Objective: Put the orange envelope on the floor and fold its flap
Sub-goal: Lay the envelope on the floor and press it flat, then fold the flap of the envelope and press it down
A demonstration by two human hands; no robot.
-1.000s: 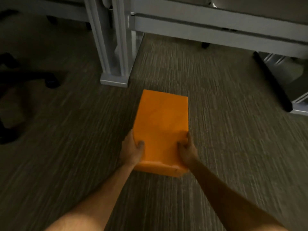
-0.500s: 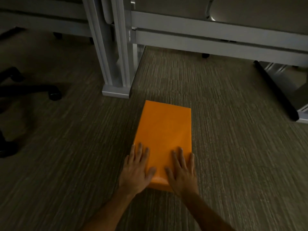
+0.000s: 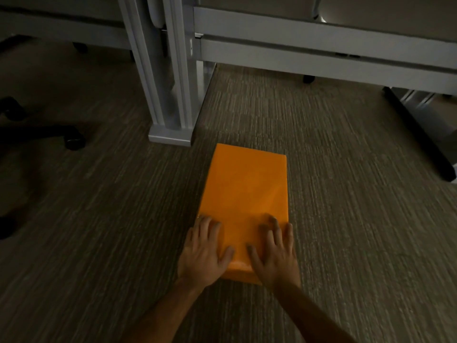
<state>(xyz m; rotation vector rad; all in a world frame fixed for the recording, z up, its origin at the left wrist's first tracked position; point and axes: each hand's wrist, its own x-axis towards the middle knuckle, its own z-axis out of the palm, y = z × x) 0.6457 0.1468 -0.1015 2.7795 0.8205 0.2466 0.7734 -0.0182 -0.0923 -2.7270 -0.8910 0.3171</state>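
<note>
The left hand [image 3: 204, 253] lies palm down with its fingers spread flat on the near left corner of the envelope [image 3: 244, 194], gripping nothing. Its thumb points inward across the orange paper, and its fingertips reach the left edge where a faint crease line crosses. The right hand [image 3: 274, 253] mirrors it, also flat and open, pressed on the near right corner with its thumb angled toward the other thumb; the two thumbs are near each other but apart. Both bare forearms run back toward the bottom of the view.

The envelope lies flat on the floor [image 3: 346, 219], long side running away from the person, its near end under the hands. A slim folded band shows at the near edge between the thumbs, though whether that is the flap I cannot tell. The far end is bare and slightly paler in the light.

The floor is carpet with a fine striped weave, dim all round. Just beyond the envelope's far left corner stands a grey post [image 3: 170, 95] on a flat foot, not touching it. A grey rail [image 3: 321, 55] runs off to the right from the post. On the left, well apart, is a black chair base [image 3: 49, 134] with a castor. A dark bar [image 3: 418, 134] slants along the right side.
</note>
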